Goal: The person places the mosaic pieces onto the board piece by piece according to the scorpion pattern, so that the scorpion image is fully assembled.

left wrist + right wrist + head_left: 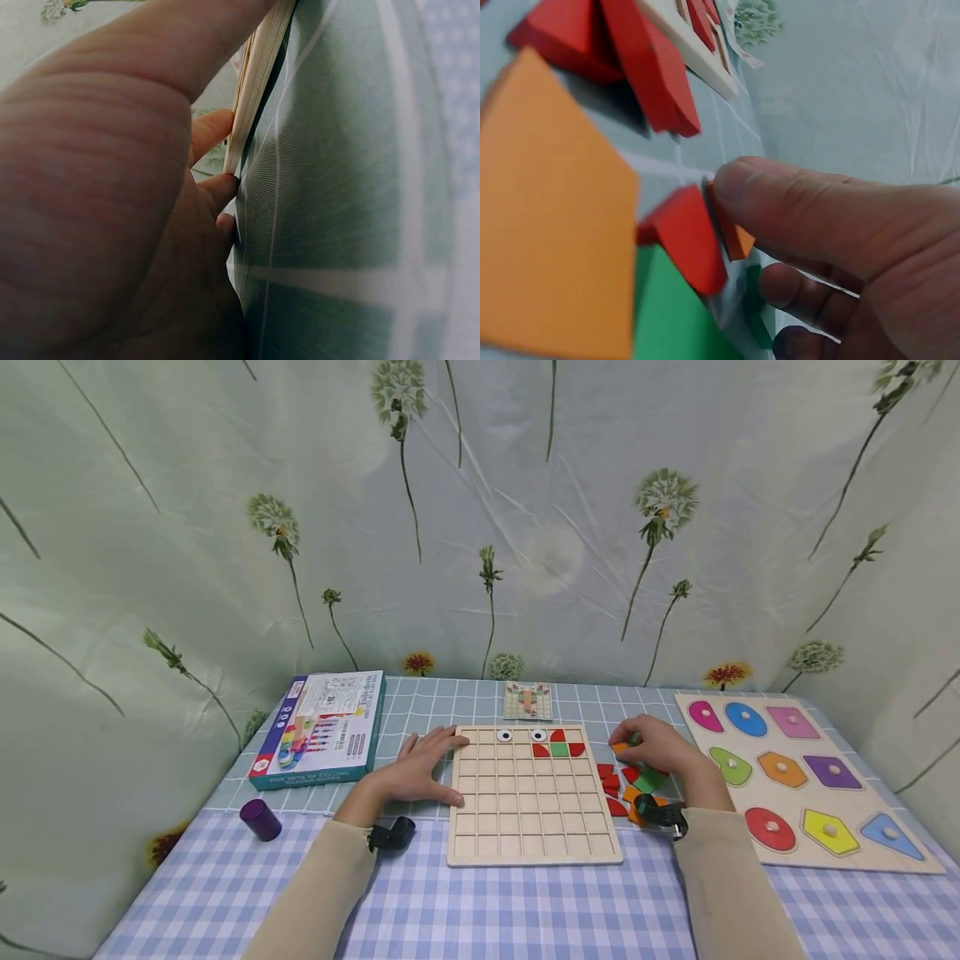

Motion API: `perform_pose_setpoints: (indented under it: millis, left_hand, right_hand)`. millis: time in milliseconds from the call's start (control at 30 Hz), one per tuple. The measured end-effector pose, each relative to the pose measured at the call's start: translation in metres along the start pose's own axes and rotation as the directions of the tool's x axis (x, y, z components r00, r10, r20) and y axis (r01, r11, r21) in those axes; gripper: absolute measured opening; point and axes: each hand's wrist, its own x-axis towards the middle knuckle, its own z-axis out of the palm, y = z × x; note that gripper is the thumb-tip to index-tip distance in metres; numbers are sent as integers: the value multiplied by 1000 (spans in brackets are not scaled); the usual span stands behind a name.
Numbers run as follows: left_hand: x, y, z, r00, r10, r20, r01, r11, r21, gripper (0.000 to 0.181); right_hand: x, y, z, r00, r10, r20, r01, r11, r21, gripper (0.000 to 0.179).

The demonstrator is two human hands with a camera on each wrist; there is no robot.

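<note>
My left hand [416,768] lies spread at the left edge of a wooden grid board [498,802], with fingertips on its upper left rim and the thumb along its side. In the left wrist view the fingers touch the board's edge [259,82]. My right hand [656,746] is over a pile of loose tiles right of the board; its thumb and fingers pinch an orange tile [735,232], the index fingertip hidden behind the thumb. Red [686,236] and green [675,307] pieces lie close by. Two eye tiles [504,736], red quarter-round tiles [576,749] and a green square [559,749] sit in the grid.
A small pattern card [528,701] lies behind the board. At left are a boxed toy set [322,727] and a purple cylinder [260,820]. On the right lies a knobbed shape puzzle [813,777]. A checked cloth [525,910] covers the front of the table.
</note>
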Motion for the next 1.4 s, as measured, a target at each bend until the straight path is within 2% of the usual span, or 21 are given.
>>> perform_pose_setpoints:
  millis: [267, 467, 600, 933, 1200, 1400]
  left_hand:
    - [-1, -1, 1, 1000, -12, 4, 12, 1000, 0, 96]
    - [-1, 0, -1, 1000, -8, 2, 8, 1000, 2, 97]
    - [-1, 0, -1, 1000, -6, 4, 6, 1000, 9, 98]
    - [-1, 1, -3, 1000, -7, 4, 7, 1000, 14, 97]
    - [-2, -1, -2, 1000, -11, 9, 11, 1000, 9, 97]
    - [0, 0, 0, 1000, -13, 9, 13, 1000, 10, 96]
  right_hand:
    - [8, -10, 10, 998, -32, -55, 31, 999, -22, 14]
    - [11, -15, 14, 997, -12, -71, 12, 1000, -1, 14]
    - [12, -19, 14, 997, 5, -74, -5, 1000, 1, 11]
    - [12, -36, 12, 986, -13, -164, 12, 1000, -12, 17]
    - [14, -55, 17, 986, -18, -165, 35, 994, 101, 15]
    - [20, -67, 26, 987, -27, -158, 47, 991, 123, 15]
